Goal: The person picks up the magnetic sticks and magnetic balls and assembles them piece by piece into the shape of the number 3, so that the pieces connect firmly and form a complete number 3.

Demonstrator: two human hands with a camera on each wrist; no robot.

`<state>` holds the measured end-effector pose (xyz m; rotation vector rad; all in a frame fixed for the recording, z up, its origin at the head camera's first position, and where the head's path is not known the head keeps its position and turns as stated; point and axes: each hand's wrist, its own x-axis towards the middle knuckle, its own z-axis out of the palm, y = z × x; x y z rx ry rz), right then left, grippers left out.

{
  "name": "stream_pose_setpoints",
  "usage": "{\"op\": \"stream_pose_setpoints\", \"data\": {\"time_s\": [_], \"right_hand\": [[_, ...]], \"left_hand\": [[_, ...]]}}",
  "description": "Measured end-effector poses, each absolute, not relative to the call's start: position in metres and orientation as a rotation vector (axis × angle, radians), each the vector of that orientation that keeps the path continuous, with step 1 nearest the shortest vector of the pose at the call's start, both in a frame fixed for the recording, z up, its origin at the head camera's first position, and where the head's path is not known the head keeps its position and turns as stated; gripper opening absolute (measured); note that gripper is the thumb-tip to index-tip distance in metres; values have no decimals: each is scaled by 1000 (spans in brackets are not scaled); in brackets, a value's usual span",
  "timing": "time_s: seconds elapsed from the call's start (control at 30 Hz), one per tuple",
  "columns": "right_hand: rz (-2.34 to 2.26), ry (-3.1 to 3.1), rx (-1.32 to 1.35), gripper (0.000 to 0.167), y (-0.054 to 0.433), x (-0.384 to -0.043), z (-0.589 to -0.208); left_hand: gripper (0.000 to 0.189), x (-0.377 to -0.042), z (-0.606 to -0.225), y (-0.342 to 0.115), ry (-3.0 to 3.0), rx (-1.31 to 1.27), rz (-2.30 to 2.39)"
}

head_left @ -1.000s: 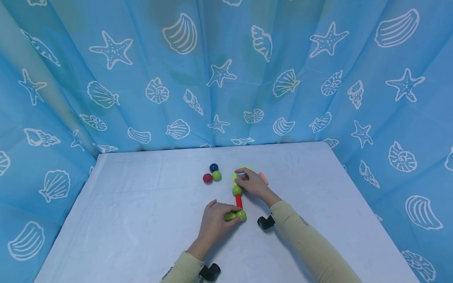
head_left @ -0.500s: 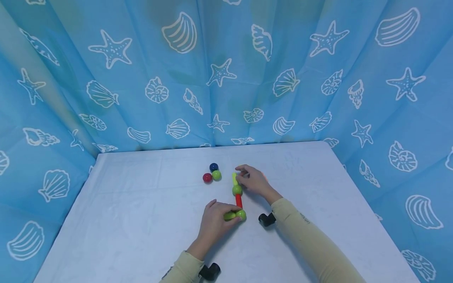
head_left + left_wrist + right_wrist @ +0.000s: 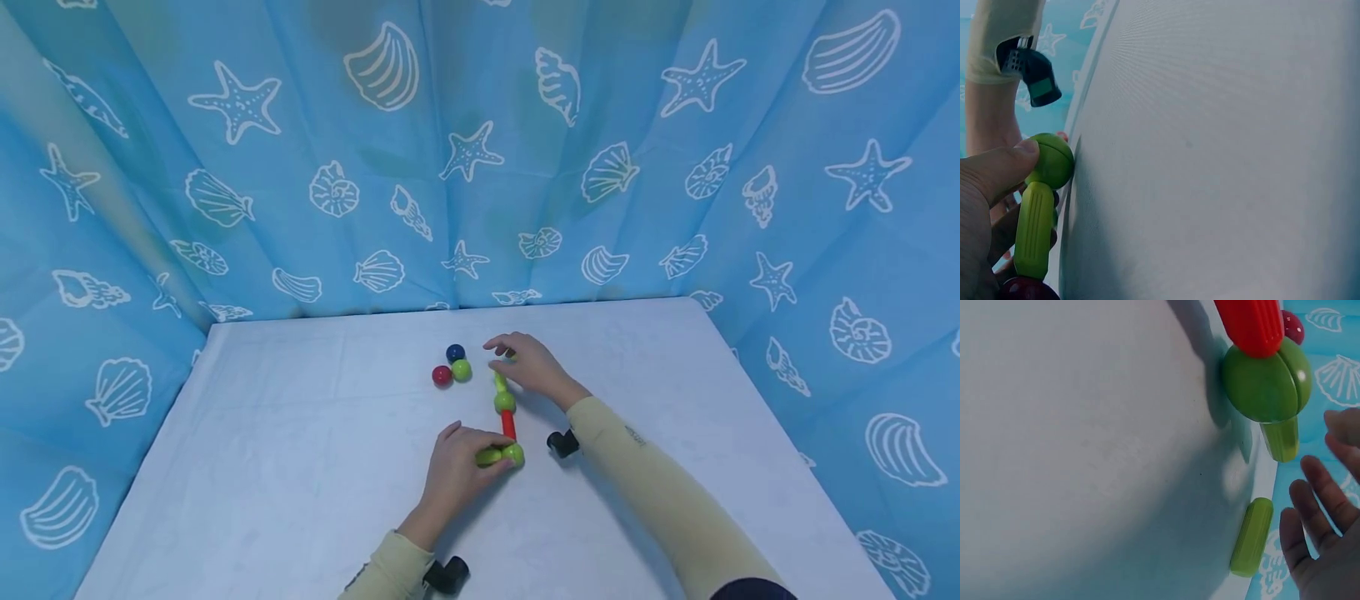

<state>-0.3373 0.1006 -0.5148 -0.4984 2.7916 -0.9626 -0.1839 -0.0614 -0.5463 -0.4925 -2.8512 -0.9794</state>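
Observation:
My left hand (image 3: 461, 462) pinches a green ball (image 3: 1052, 161) at the near end of a chain of toy rods and balls. A yellow-green rod (image 3: 1033, 230) joins this ball, with a dark red ball (image 3: 1029, 289) at its other end, partly cut off. In the head view a red rod (image 3: 508, 425) runs from the held ball to a second green ball (image 3: 505, 402). Another yellow-green rod (image 3: 1282, 440) sticks out beyond it. My right hand (image 3: 528, 363) hovers by that rod, fingers spread and holding nothing. Beneath it lies a loose yellow-green rod (image 3: 1252, 537).
Left of the chain, a blue ball (image 3: 455, 353), a green ball (image 3: 461, 370) and a red ball (image 3: 442, 376) sit close together on the white table (image 3: 300, 433). A blue shell-print curtain (image 3: 465, 208) stands behind the table.
My right hand has moved off the far rod, away from me, and its fingers have spread. An orange piece seen earlier beside it is now hidden. The left hand keeps its grip.

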Motion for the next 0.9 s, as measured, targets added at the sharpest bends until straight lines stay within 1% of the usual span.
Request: {"op": "stream_pose_setpoints", "data": {"time_s": [0.23,0.6,0.77,0.9], "right_hand": [[-949,2687,-617,38,91,-346,-507],[-896,2582,-825,43,80,-352,-513],[-861,2594,-863,43,76,-351,-517],[-862,2607,-830,41,71,-349,-520]], "left_hand": [[30,-185,-546,-62,-2839,-519,-1000],[29,-185,-547,-62,-2814,-517,-979],[29,-185,-548,-63,-2813,-525,-962],[29,-185,-549,-63,-2814,-524,-968]]}}
